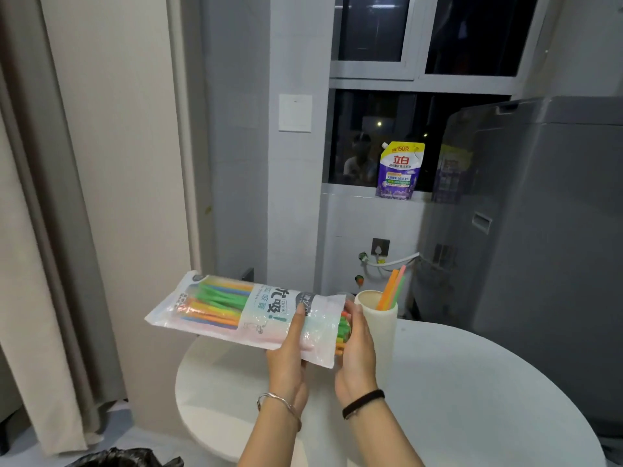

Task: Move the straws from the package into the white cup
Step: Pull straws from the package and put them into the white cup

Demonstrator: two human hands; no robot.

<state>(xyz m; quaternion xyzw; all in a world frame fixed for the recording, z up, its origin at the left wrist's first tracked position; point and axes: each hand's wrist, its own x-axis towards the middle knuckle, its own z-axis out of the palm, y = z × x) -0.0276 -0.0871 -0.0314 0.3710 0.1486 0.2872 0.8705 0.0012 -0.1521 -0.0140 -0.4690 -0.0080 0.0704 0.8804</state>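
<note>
Multicoloured straws [219, 299] fill the clear package [242, 311].

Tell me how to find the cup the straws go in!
Look at the round white table. Near its far edge, just past the right hand, stands a tall white cup. It is the only thing standing on the table, with a few orange, pink and green straws poking out of its top.

Left hand [289, 357] is raised, fingers curled closed, thumb extended upward. Right hand [357, 355] is held just beside it, palm turned inward, fingers closed.
</note>
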